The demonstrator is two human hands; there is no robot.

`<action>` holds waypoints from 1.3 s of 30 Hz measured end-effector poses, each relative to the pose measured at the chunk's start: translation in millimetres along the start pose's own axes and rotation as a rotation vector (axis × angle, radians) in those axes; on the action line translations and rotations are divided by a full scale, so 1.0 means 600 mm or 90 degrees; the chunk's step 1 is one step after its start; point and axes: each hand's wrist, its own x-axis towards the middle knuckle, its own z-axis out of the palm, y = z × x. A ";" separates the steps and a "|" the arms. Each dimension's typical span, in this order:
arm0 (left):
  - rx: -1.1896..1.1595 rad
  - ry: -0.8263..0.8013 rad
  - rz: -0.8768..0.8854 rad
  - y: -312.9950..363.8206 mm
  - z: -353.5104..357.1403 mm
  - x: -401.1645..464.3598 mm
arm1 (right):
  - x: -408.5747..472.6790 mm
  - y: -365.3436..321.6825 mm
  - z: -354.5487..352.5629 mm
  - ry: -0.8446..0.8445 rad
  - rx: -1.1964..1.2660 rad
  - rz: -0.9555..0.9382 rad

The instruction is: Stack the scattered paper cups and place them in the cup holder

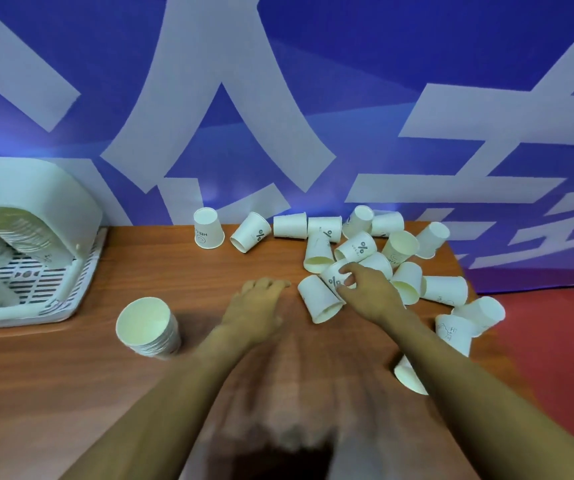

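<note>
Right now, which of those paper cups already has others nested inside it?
The stack of cups standing alone left of the left hand, mouth up, many rims layered down its side. The scattered cups near the right hand are single.

- The scene is brightly and evenly lit; colours read clean on the blue wall banner (313,98) and the wooden table (71,393).
- Shadows are soft and short: a faint dark patch lies beside the stack of cups (148,327) on its right.
- A mild sheen runs across the table's near part, with no harsh glare.
- Wide-angle distortion bends the table edge and the white cup holder (36,237) at the left border.
- The bottom centre is smeared and dark, with streaked blur between the forearms.
- The left hand (257,306) looks slightly motion-blurred; the right hand (368,292) is sharper.
</note>
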 end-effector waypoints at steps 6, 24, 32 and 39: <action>0.075 -0.068 0.000 0.063 0.046 0.077 | 0.079 0.061 -0.003 -0.023 0.012 -0.044; 0.365 -0.108 0.108 0.067 0.139 0.190 | 0.187 0.098 0.064 -0.064 -0.056 -0.046; 0.319 -0.077 0.108 0.060 0.142 0.190 | 0.187 0.090 0.069 -0.089 -0.122 -0.028; 0.157 -0.066 0.039 0.039 0.111 0.145 | 0.163 0.073 0.045 -0.080 -0.094 -0.022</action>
